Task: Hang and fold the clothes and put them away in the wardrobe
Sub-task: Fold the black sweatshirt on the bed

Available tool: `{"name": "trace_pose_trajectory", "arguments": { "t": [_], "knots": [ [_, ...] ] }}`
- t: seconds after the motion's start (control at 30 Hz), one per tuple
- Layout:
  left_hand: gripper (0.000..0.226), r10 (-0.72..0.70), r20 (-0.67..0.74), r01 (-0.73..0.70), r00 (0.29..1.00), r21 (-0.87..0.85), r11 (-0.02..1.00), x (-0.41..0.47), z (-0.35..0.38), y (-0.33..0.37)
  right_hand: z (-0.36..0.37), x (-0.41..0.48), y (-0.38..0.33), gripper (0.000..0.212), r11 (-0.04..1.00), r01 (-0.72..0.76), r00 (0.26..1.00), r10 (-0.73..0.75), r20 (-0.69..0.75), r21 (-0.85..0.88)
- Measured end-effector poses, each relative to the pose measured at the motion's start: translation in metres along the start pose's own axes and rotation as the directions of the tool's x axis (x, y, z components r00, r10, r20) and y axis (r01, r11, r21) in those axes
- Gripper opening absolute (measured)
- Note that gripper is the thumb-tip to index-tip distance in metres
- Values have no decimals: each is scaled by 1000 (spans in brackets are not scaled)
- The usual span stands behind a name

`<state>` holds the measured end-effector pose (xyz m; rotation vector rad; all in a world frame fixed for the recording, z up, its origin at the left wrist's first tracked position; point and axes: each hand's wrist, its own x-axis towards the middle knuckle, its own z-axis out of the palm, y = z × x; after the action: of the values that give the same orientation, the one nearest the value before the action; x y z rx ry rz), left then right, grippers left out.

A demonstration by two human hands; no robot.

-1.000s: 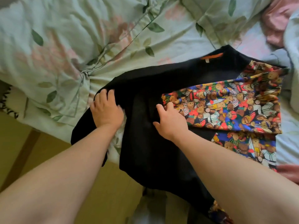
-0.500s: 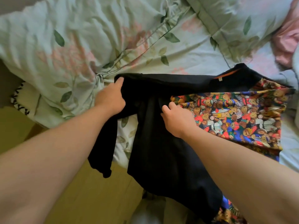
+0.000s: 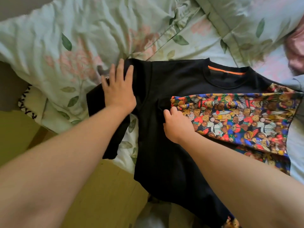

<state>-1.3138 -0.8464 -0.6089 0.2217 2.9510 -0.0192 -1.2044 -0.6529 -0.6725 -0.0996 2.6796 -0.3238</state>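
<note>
Black top (image 3: 164, 145) lies spread across the near edge of the bed. Its hem spills off the mattress over the yellowish floor (image 3: 98, 195), probably because the bed gives a flat surface for the upper half only. Its neck points to the far side.

Nearest on the cloth, the right hand (image 3: 178, 127) sits at the middle of the chest, just left of the bear-print panel (image 3: 238, 119). Its fingers (image 3: 174, 111) are curled and seem to pinch a small ridge of black fabric against the thumb. I judge this anchors the body while the other side is worked.

Farther and to the left, the left hand (image 3: 118, 91) lies flat on the shoulder with its fingers (image 3: 119, 69) spread and straight. They press the cloth down where the sleeve (image 3: 113, 145) starts. That sleeve droops back toward the near edge, so the hand looks to be smoothing the shoulder before the sleeve gets folded in.

Beyond the hands, the orange tape (image 3: 227, 72) inside the collar shows.

Past the collar, the floral duvet (image 3: 74, 46) is bunched to the far left and a matching pillow (image 3: 255, 22) lies to the far right. A pink cloth (image 3: 296, 50) shows at the right edge. No wardrobe is in view, so putting away remains ahead.
</note>
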Motion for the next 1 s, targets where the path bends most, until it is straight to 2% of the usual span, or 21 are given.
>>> {"name": "trace_pose_trajectory", "arguments": {
  "t": [0.1,0.13,0.2,0.23,0.27,0.3,0.37,0.4,0.47,0.57,0.63,0.7,0.83,0.9,1.0],
  "knots": [
    [109,-209,-97,200,973,-96,975,-41,27,-9,2,-1,3,54,1000,-3,1000,3,28,3],
    [101,-211,-140,196,967,-115,974,-55,35,-10,2,0,4,53,1000,-4,1000,4,20,0],
    [72,-28,-199,11,980,-88,996,-81,50,-5,2,5,3,46,1000,-14,1000,14,0,-11],
    [53,67,-183,-90,981,-122,988,-91,57,-1,1,8,2,44,1000,-20,1000,19,-6,-20],
    [36,103,-138,-130,985,-204,970,-98,63,5,0,11,2,42,999,-21,1000,21,-13,-25],
    [25,80,-78,-100,994,-302,948,-104,66,11,-1,13,1,41,999,-16,999,16,-31,-28],
    [17,-48,14,49,999,-492,869,-105,68,26,-2,14,-1,35,1000,-2,992,1,-122,-13],
    [17,-99,47,108,994,-561,821,-102,68,34,-1,12,-2,30,1000,7,985,-4,-171,16],
    [23,-132,61,140,989,-628,765,-92,66,50,0,7,1,22,993,27,980,-5,-197,111],
    [43,-170,145,223,975,-662,715,-75,60,74,2,-6,15,34,982,10,991,14,-130,189],
    [65,-190,245,304,951,-623,721,-66,61,91,2,-18,31,37,986,-24,978,57,-199,167],
    [78,-258,303,390,917,-552,737,-58,63,103,-1,-31,53,35,977,-116,948,163,-273,181],
    [65,-364,354,491,862,-403,772,-43,64,121,-8,-56,117,37,920,-383,844,387,-371,89],
    [58,-398,374,524,838,-346,778,-37,62,128,-12,-69,151,40,837,-544,777,526,-346,49],
    [55,-431,367,546,824,-312,778,-33,64,128,-16,-82,194,50,706,-705,676,696,-241,61]
  ]
}}
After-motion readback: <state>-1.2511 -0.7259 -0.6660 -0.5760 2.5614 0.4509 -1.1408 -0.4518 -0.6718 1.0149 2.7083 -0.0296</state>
